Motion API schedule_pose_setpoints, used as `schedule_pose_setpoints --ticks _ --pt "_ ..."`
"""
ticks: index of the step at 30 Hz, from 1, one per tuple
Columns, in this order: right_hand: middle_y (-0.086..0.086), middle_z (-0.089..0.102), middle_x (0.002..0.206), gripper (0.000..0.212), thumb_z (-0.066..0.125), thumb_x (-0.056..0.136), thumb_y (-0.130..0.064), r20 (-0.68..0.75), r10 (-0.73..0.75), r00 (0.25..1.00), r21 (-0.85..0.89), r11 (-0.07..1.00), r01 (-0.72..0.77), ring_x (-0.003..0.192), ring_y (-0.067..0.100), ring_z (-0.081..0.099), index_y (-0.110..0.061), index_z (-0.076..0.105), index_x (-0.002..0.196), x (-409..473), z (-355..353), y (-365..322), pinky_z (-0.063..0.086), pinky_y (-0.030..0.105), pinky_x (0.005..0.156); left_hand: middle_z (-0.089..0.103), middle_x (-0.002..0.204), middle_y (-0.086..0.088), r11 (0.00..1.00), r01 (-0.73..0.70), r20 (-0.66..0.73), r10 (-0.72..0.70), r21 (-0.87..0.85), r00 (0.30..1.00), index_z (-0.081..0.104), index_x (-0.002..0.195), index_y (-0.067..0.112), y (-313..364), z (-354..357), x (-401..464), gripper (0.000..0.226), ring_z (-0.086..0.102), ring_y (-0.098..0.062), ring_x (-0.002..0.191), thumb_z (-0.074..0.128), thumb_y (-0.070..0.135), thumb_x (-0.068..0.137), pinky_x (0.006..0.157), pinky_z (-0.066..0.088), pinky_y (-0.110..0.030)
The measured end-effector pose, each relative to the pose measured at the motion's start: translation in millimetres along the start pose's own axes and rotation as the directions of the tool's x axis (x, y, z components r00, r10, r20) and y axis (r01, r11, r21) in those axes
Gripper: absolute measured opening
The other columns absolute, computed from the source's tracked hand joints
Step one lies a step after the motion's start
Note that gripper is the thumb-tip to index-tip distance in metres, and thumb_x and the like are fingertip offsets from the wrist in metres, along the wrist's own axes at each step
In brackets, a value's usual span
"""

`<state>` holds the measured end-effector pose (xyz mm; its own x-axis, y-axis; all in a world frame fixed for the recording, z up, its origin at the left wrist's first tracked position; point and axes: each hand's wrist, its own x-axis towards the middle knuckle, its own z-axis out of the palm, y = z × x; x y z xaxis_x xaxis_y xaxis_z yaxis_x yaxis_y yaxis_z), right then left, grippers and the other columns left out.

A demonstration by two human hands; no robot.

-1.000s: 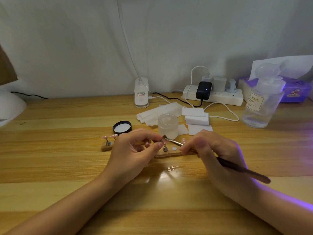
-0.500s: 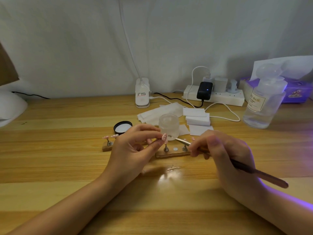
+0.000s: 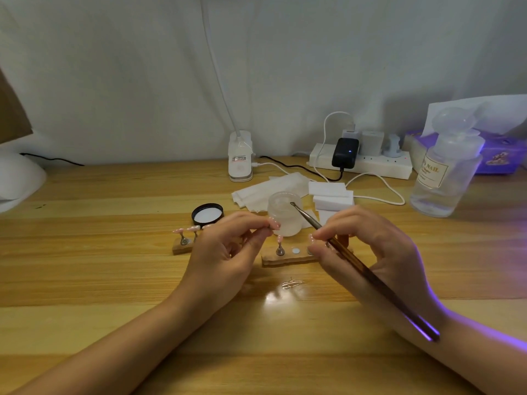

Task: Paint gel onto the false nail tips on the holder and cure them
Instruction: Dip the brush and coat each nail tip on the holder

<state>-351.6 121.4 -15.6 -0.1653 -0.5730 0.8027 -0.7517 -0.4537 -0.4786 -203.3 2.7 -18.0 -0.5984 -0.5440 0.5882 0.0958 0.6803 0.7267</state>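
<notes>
Left hand (image 3: 225,252) curled, pinching one small pink nail tip (image 3: 274,224) between thumb and fingertip, just beside the near left of the jar. Right hand (image 3: 368,246) curled round a long thin brush (image 3: 356,263), dark and shiny, with a flat metal end pointing up and left, its end in front of the jar's rim. One frosted round jar (image 3: 285,213), open on top, cloudy and smooth, standing just behind the wooden holder. One flat wooden holder (image 3: 288,258) between the two hands, light brown with rough edges, partly hidden by the left hand. On it, little silver pegs: one peg (image 3: 280,249) with a pink tip on top, one white round dot (image 3: 296,250) beside it, another pink tip (image 3: 310,238) right by the right fingers. At the holder's left end, three pink tips (image 3: 188,230) on pegs. One round black lid (image 3: 207,214) with a white inside, lying flat, far left of the jar. Some thin white wipes (image 3: 268,189) and three soft white blocks (image 3: 332,196) stacked behind the jar. One clear plastic bottle (image 3: 445,172) with a round cap, far right. One long white power strip (image 3: 370,166) with plugs by the wall. One smooth yellow wooden table (image 3: 114,280) with stripes, and a small shiny smear (image 3: 292,283) near the holder.
</notes>
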Motion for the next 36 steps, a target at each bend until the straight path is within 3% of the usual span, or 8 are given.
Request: schedule_pose_setpoints --ticks 2,5,7,15,21,25,31,36 --pt "-0.005 0.062 0.077 0.016 0.052 0.084 -0.022 0.013 0.032 0.999 0.049 0.998 -0.033 0.074 0.009 0.058 -0.012 0.064 0.083 -1.2 0.2 -0.7 0.048 0.023 0.065 0.067 0.088 0.007 0.999 -0.018 0.004 0.018 0.031 1.000 0.064 0.091 0.031 -0.9 0.5 0.4 0.017 0.062 -0.010 0.081 0.056 0.018 0.084 0.068 0.050 -0.036" --pt "-0.007 0.062 0.081 0.023 0.043 0.090 -0.022 0.023 0.033 0.999 0.036 0.999 -0.034 0.079 0.004 0.059 -0.014 0.065 0.085 -2.7 1.6 -2.1 0.048 0.019 0.068 0.064 0.087 0.012 0.994 -0.049 0.017 0.048 0.093 0.999 0.062 0.090 0.034 -0.8 1.2 0.5 0.024 0.059 -0.002 0.081 0.054 0.011 0.085 0.065 0.043 -0.013" --pt "-0.005 0.062 0.084 0.027 0.042 0.092 -0.026 0.026 0.032 0.999 0.018 0.999 -0.033 0.081 0.005 0.059 -0.015 0.066 0.087 -3.1 2.9 -2.5 0.048 0.022 0.067 0.063 0.086 0.013 0.991 -0.063 0.036 0.059 0.119 0.998 0.061 0.089 0.033 -0.2 1.5 0.3 0.028 0.056 0.000 0.079 0.052 0.007 0.083 0.064 0.038 -0.009" --pt "0.002 0.063 0.071 0.056 0.031 0.097 -0.039 0.031 0.015 0.999 0.108 0.994 -0.018 0.071 0.011 0.060 -0.007 0.069 0.072 -6.3 2.5 0.7 0.048 0.029 0.061 0.062 0.085 0.010 0.991 -0.054 0.040 0.049 0.124 0.998 0.060 0.090 0.031 0.2 1.3 0.0 0.026 0.056 -0.005 0.079 0.051 0.007 0.083 0.064 0.042 -0.015" --pt "0.002 0.063 0.078 0.040 0.037 0.095 -0.029 0.028 -0.012 1.000 0.026 1.000 0.011 0.076 0.007 0.059 -0.009 0.069 0.082 -3.4 5.1 0.3 0.047 0.022 0.064 0.063 0.083 0.007 0.988 -0.058 0.048 0.052 0.144 0.998 0.059 0.089 0.035 1.8 1.9 -0.2 0.027 0.055 -0.016 0.074 0.050 0.010 0.084 0.063 0.042 -0.035" --pt "0.001 0.062 0.070 0.054 0.033 0.097 -0.037 0.014 0.008 1.000 0.078 0.997 -0.010 0.070 0.009 0.059 -0.006 0.068 0.070 -6.8 3.8 1.5 0.047 0.028 0.061 0.063 0.084 0.005 0.990 -0.043 0.057 0.035 0.137 0.998 0.061 0.088 0.032 2.8 1.5 -1.2 0.023 0.056 -0.024 0.072 0.050 0.011 0.084 0.063 0.042 -0.037" --pt "0.000 0.063 0.078 0.041 0.037 0.095 -0.028 0.007 -0.005 1.000 0.028 1.000 0.005 0.076 0.006 0.059 -0.009 0.069 0.081 -4.2 5.3 1.1 0.048 0.025 0.064 0.063 0.080 -0.001 0.988 -0.048 0.063 0.039 0.149 0.997 0.060 0.089 0.034 3.2 1.2 -0.8 0.025 0.054 -0.025 0.069 0.051 0.012 0.083 0.061 0.040 -0.037" --pt "0.003 0.061 0.067 0.048 0.035 0.096 -0.031 -0.044 0.031 0.999 0.093 0.995 -0.027 0.068 0.013 0.059 -0.010 0.067 0.067 -7.4 3.7 3.3 0.046 0.034 0.061 0.064 0.082 0.003 0.988 -0.042 0.054 0.034 0.146 0.998 0.061 0.088 0.033 2.5 1.1 -1.7 0.022 0.055 -0.027 0.070 0.051 0.014 0.083 0.062 0.042 -0.037"
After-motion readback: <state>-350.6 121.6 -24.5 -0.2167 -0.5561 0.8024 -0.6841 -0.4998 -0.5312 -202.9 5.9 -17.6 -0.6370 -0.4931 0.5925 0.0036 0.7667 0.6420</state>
